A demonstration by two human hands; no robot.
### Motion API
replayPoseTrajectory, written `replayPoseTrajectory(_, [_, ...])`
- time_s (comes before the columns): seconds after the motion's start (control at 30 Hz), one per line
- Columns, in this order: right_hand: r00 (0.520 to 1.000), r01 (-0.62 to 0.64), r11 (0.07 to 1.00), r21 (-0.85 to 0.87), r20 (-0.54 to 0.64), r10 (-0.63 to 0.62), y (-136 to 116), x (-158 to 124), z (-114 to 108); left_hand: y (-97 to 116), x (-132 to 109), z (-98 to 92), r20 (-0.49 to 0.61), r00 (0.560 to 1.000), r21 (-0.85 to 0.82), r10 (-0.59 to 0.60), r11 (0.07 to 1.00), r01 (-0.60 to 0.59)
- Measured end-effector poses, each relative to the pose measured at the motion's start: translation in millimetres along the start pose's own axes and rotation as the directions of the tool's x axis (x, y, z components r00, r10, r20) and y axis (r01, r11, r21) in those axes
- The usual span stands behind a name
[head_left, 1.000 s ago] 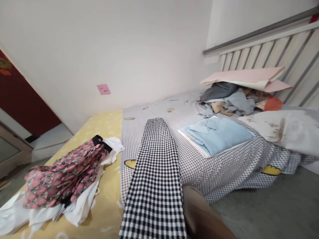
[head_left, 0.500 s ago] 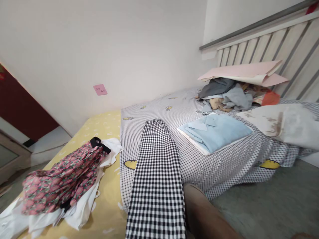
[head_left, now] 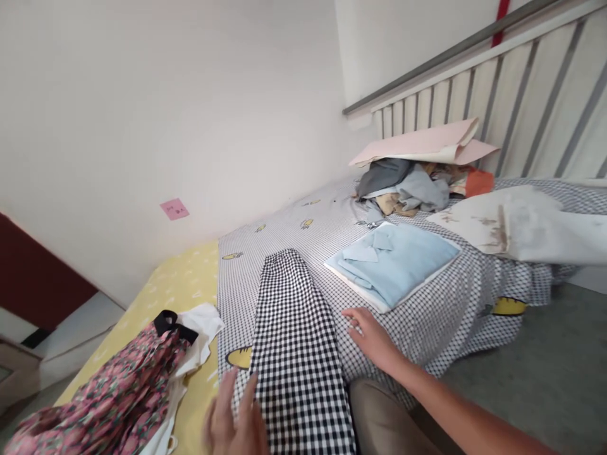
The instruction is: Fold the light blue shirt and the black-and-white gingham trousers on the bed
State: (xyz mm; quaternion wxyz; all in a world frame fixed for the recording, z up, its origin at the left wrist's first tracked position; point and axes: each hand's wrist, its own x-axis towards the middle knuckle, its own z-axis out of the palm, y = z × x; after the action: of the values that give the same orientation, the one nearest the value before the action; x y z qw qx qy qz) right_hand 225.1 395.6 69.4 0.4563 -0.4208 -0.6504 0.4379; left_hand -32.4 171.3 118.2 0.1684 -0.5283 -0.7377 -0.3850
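Observation:
A black-and-white checked garment (head_left: 296, 341) lies folded into a long strip on the bed. At its lower left edge is my left hand (head_left: 237, 417), fingers apart and slightly blurred, holding nothing. My right hand (head_left: 367, 335) hovers just right of the strip, fingers loosely spread with nothing in them. Beyond it, a folded light-blue shirt (head_left: 398, 259) rests on a white board or cloth. To the left, a pink floral garment with black trim (head_left: 118, 398) lies crumpled over white cloth (head_left: 202, 322).
Crumpled clothes (head_left: 417, 186) sit under a folded pink sheet (head_left: 422, 144) near the slatted headboard (head_left: 521, 101). A stained white cloth or bag (head_left: 526, 224) lies at the right. My knee (head_left: 379, 420) is against the bed's front edge.
Both my hands have come into view beside the checked strip, fingers apart. The view has shifted, and the knee shows more fully. The clothes lie as before.

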Motion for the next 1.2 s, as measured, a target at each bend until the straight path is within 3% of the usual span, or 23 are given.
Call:
replayPoseTrajectory(0.03, [0.999,0.047,0.987,-0.156,0.028,-0.043,1,8,6,-3,15,23.4,0.104,0.982,0.076,0.156,0.983,-0.164])
replayPoseTrajectory(0.07, [0.996,0.075,0.948,-0.309,0.060,-0.060,1,13,13,-6,28,45.8,0.189,0.959,0.148,0.211,0.959,-0.240])
replayPoseTrajectory(0.17, [0.996,0.088,0.797,-0.597,0.068,-0.059,6,18,32,-20,47,98.0,0.465,0.879,0.344,0.103,0.894,-0.286])
replayPoseTrajectory(0.27, [0.997,0.062,0.734,-0.676,0.014,-0.072,10,18,41,-37,43,122.0,0.520,0.854,0.473,-0.005,0.834,-0.283])
replayPoseTrajectory(0.4, [0.997,0.056,0.718,-0.694,0.005,-0.073,6,21,44,-43,34,128.6,0.394,0.919,0.550,0.016,0.797,-0.250])
replayPoseTrajectory(0.53, [1.000,0.022,0.719,-0.694,0.013,-0.018,-4,33,46,-38,32,131.3,0.323,0.946,0.552,0.017,0.808,-0.203])
replayPoseTrajectory(0.63, [0.999,-0.004,0.697,-0.718,0.031,0.037,-10,52,50,-37,33,131.6,0.314,0.949,0.561,0.029,0.801,-0.211])
replayPoseTrajectory(0.83, [0.995,0.004,0.650,-0.760,0.065,0.070,-8,97,61,-39,32,126.6,0.407,0.913,0.596,0.045,0.744,-0.302])
replayPoseTrajectory(0.93, [0.996,0.016,0.678,-0.735,0.069,0.051,-3,104,61,-39,32,125.4,0.420,0.907,0.606,0.024,0.737,-0.300])
replayPoseTrajectory(1.07, [0.999,-0.035,0.722,-0.691,-0.022,0.028,0,102,57,-36,33,124.9,0.441,0.897,0.600,0.002,0.743,-0.297])
replayPoseTrajectory(1.2, [0.999,-0.016,0.836,-0.549,-0.051,-0.014,4,101,56,-35,34,126.3,0.360,0.932,0.622,-0.042,0.755,-0.206])
